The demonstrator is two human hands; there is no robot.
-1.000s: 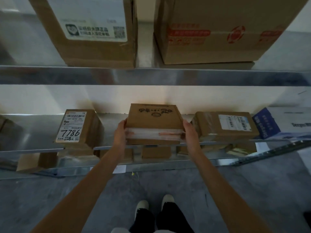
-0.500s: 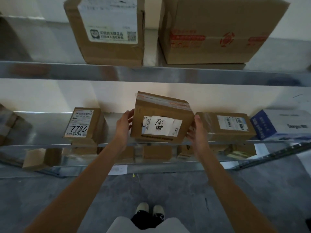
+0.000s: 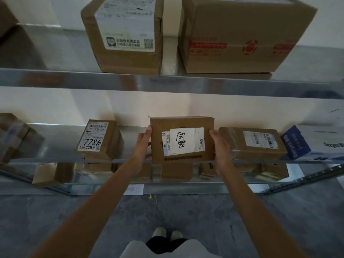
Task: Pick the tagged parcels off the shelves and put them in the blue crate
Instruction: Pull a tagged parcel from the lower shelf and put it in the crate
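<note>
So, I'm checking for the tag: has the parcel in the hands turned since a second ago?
Yes. The held parcel has flipped, its labelled face now showing, beside the fixed 7786 parcel.

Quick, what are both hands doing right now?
Left hand: holding the labelled parcel by its left side.
Right hand: holding the same parcel's right side.

Dim, soft indoor light, warmest on the wall (image 3: 167,105) just above the hands (image 3: 143,146). The steel shelf (image 3: 55,142) left of them carries dull sheen and murky reflections. Wide-angle bending curves the shelf edges towards the corners, where boxes blur. The floor (image 3: 186,211) below lies grey and shadowed.
</note>
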